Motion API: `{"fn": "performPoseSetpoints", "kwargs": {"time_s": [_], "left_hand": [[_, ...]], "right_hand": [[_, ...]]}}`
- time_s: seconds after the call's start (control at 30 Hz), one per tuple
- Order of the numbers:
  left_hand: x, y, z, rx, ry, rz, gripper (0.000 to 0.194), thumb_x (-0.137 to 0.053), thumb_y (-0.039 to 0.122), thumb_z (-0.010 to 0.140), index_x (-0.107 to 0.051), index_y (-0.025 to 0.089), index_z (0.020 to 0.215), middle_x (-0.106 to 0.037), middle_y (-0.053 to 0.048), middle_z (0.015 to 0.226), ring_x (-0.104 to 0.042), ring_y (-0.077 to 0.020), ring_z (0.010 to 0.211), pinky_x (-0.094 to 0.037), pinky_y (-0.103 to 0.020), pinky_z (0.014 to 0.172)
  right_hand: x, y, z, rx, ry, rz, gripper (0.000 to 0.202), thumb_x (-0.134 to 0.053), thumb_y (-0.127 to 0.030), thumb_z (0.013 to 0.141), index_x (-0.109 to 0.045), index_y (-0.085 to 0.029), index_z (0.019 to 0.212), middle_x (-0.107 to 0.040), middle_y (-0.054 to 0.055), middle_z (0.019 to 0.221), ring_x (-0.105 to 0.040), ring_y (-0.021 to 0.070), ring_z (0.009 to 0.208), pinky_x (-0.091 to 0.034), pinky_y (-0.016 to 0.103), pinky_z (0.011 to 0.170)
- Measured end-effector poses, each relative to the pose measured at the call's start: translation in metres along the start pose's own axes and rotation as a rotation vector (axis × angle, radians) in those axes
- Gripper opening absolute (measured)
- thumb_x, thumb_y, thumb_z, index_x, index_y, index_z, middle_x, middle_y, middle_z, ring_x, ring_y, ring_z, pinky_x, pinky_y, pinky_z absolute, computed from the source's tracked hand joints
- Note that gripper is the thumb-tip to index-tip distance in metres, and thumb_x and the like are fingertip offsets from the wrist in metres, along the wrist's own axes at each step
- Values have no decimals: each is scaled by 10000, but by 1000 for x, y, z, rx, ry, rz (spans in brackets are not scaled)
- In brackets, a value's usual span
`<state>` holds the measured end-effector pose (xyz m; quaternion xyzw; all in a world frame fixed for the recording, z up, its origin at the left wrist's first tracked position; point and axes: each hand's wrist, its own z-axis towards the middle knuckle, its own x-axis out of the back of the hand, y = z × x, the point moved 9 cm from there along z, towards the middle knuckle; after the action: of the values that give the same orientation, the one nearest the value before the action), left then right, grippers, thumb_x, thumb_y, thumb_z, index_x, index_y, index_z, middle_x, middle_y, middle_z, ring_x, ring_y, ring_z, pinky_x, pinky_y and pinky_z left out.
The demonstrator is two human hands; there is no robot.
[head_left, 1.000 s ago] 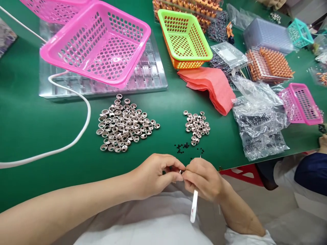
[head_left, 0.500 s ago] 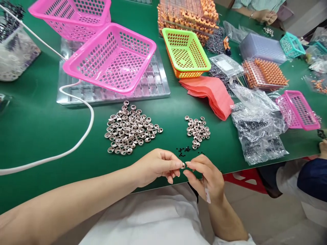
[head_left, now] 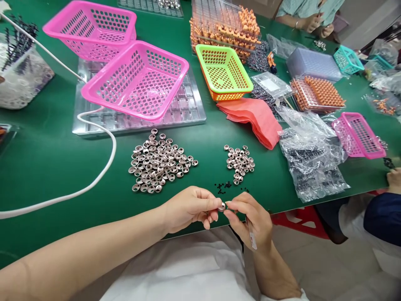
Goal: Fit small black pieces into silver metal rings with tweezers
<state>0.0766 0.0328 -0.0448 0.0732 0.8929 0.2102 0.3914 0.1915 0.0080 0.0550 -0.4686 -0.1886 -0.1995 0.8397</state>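
My left hand (head_left: pixel 194 209) pinches a small silvery metal cap (head_left: pixel 222 206) between thumb and index finger. My right hand (head_left: pixel 250 217) is close by on the right, its thumb and index fingertips at the cap's side. A slim, flat metal tool like a pair of tweezers (head_left: pixel 251 235) is tucked in that hand, its far end hidden by the fingers. Beyond the hands lie tiny black pieces (head_left: pixel 223 187). A large pile of similar caps (head_left: pixel 158 161) sits to the left, a smaller pile of caps (head_left: pixel 239 163) to the right.
Pink baskets (head_left: pixel 138 83) stand on a clear plastic tray (head_left: pixel 191 113). A white cable (head_left: pixel 109 161) curves across the left. Behind are a green basket (head_left: pixel 224 71), a red cloth (head_left: pixel 253 119) and plastic bags (head_left: pixel 310 167). A co-worker's hands (head_left: pixel 315 25) show at the far right.
Both hands stay close together around the cap, which now shows more of its rounded side. The right thumb has come nearer to it. The view has shifted slightly.
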Motion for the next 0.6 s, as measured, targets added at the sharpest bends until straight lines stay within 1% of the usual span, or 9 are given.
{"fn": "performPoseSetpoints", "kwargs": {"time_s": [0.23, 0.43, 0.6], "left_hand": [[1, 1, 0, -6, 15, -14, 516, -978, 513, 589, -733, 76, 713, -682, -30, 571, -589, -84, 469, -484, -188, 470], [3, 1, 1, -1, 33, -21, 548, -996, 526, 535, -735, 73, 699, -683, -29, 565, -597, -80, 463, -495, -173, 455], [3, 1, 1, -8, 24, -23, 538, -997, 515, 544, -743, 70, 711, -685, -30, 569, -600, -80, 471, -504, -173, 459]], "right_hand": [[2, 1, -4, -22, 11, 26, 276, -681, -21, 874, -667, -170, 1106, -675, 53, 868, -620, 142, 722, -540, 277, 616], [5, 3, -11, -44, 27, 52, 331, -674, 19, 855, -667, -178, 1122, -668, 54, 886, -624, 152, 749, -539, 288, 635], [6, 5, -13, -51, 40, 65, 339, -667, 23, 855, -669, -180, 1126, -666, 50, 886, -618, 151, 742, -536, 289, 632]]}}
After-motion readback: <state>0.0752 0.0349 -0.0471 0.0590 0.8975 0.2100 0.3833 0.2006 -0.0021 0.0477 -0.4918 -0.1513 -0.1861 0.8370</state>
